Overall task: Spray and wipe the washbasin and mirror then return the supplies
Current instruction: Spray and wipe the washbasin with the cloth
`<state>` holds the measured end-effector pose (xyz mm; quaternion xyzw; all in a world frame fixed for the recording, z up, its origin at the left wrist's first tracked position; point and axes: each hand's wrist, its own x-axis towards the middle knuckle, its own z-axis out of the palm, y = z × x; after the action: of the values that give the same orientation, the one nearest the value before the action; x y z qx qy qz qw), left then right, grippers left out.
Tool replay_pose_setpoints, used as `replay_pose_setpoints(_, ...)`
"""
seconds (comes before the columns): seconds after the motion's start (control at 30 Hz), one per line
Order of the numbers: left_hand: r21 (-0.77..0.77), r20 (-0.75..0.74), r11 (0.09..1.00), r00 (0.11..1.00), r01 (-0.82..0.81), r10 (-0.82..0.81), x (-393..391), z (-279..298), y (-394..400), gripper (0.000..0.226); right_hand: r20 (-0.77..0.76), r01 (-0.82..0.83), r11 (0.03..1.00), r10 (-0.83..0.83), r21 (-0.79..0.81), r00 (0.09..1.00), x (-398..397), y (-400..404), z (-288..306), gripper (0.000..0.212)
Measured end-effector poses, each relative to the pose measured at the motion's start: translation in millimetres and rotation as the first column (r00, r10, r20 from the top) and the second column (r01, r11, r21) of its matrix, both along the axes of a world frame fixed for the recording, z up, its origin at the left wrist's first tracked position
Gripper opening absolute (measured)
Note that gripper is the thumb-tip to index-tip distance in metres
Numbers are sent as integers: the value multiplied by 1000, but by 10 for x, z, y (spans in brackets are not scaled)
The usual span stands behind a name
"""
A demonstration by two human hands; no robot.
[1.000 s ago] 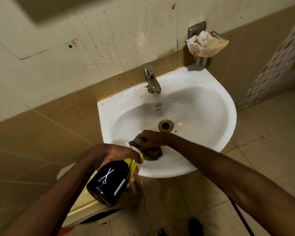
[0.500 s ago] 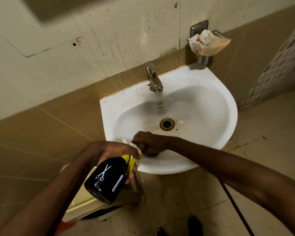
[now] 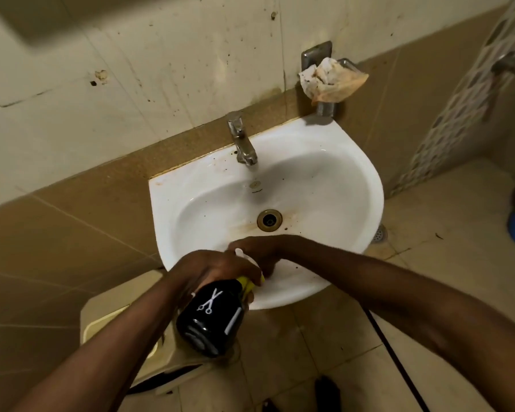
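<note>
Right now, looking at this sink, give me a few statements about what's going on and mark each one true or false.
1. The left hand grips a black spray bottle with a scissors mark. True.
2. The right hand is at the tap. False: it is low at the washbasin's near side.
3. Brownish staining lies around the drain. True.
4. The holder on the wall is bare. False: a crumpled wrapper sits in it.
5. Water runs from the tap. False: none shows.
</note>
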<state>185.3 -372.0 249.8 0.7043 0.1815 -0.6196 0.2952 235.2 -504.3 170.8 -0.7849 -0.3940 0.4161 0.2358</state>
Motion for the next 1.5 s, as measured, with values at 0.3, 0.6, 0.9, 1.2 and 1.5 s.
replay_pose_setpoints(0.3, 211, 164, 883, 875, 419, -455, 284, -4, -196, 21, 145, -67, 989, 86, -131, 986, -23, -539, 157, 41)
replay_pose_setpoints(0.6, 350, 346, 619, 517, 703, -783, 312, -314, -361, 51, 549, 370, 843, -109, -391, 829, 75, -989, 71, 24)
replay_pose_setpoints(0.9, 484, 374, 401, 230, 778, -898, 501, -666, -379, 46, 364, 194, 934, -76, -301, 928, 25, -1140, 56, 33)
replay_pose_setpoints(1.2, 539, 614, 516, 109, 666, -782, 618, -841, -619, 40, 335, 74, 833, 137, -548, 932, 419, -1486, 280, 37)
replay_pose_setpoints(1.5, 568, 772, 768, 130, 297, -622, 931, -1058, -871, 47, 861, 426, 799, 209, -424, 464, 947, -1331, -7, 29)
